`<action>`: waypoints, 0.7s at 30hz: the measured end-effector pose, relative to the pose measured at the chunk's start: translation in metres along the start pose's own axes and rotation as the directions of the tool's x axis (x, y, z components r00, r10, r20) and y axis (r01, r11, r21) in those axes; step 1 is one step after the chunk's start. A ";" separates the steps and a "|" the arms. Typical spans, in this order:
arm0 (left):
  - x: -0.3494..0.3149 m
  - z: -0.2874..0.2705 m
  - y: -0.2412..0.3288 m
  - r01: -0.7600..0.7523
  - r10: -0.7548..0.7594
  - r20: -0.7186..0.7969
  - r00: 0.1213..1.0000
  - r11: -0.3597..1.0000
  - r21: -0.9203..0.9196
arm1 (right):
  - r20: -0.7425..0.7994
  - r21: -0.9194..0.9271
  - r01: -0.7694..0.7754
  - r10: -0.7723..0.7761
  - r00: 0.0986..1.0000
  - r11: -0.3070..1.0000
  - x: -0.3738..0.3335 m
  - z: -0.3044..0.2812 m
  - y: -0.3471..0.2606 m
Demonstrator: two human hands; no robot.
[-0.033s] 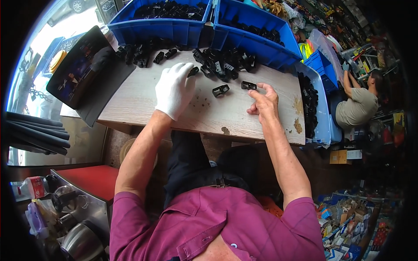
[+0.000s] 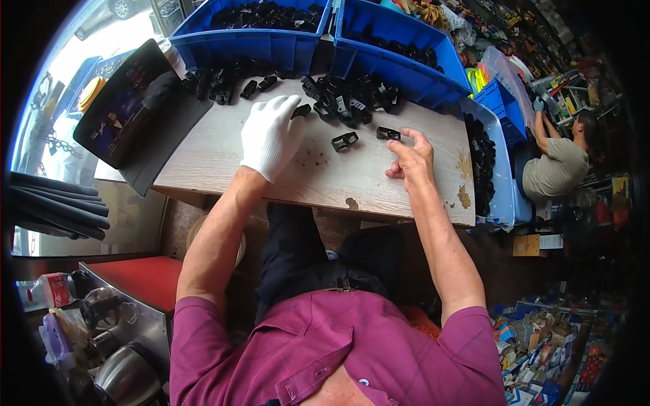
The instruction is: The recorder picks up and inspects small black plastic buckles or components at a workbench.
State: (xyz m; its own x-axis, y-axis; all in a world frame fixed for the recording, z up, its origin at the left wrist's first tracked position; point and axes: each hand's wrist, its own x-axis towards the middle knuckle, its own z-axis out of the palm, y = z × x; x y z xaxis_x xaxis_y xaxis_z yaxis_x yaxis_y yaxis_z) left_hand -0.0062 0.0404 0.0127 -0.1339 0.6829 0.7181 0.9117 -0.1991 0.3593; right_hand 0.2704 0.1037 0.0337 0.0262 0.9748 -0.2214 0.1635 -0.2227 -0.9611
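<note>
A pale wooden worktable [image 2: 325, 169] with stained patches carries scattered small black plastic clips [image 2: 345, 98], two lying apart near the front [image 2: 344, 141]. Two blue plastic bins [image 2: 250, 40] of clips sit along its far edge.

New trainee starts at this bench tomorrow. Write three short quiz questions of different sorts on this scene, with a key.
1. True or false: both hands wear white gloves.
2. Multiple choice: the black plastic part by the right hand lies A) inside a blue bin, B) on the wooden tabletop, C) on the floor.
3. Fill in: the left hand rests flat on the tabletop, its fingertips reaching toward the ___ of black parts in front of the blue bins.

Key
1. False: only the left hand is gloved; the right hand is bare.
2. B; another loose black part lies between the hands.
3. Pile.
</note>
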 end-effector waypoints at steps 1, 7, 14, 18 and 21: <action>0.003 0.001 -0.006 -0.023 0.022 0.029 0.999 0.999 0.038 | 0.026 -0.008 -0.013 0.013 1.000 1.000 0.001 0.001 -0.003; 0.007 0.020 -0.018 -0.084 0.071 0.176 0.982 0.994 0.073 | -0.015 -0.233 -0.052 0.050 0.999 0.971 0.012 0.013 -0.008; -0.008 0.006 -0.008 0.043 -0.024 0.097 0.995 0.979 -0.200 | 0.048 -0.197 -0.051 0.061 0.997 0.979 0.007 0.001 -0.006; -0.021 -0.016 0.018 0.115 -0.064 0.160 0.985 0.935 -0.335 | 0.186 -0.186 -0.025 0.060 0.981 0.982 -0.014 -0.013 -0.007; -0.025 -0.021 0.048 0.037 0.008 0.114 0.993 0.920 -0.390 | 0.349 -0.201 0.008 0.064 0.935 0.980 -0.024 -0.016 -0.002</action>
State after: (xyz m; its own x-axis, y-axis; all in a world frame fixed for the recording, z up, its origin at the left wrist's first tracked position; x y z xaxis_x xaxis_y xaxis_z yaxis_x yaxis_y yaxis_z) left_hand 0.0328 -0.0012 0.0241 -0.0809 0.7571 0.6482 0.6826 -0.4318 0.5895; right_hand 0.2852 0.0812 0.0441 -0.3091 0.8935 -0.3257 0.3585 -0.2078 -0.9101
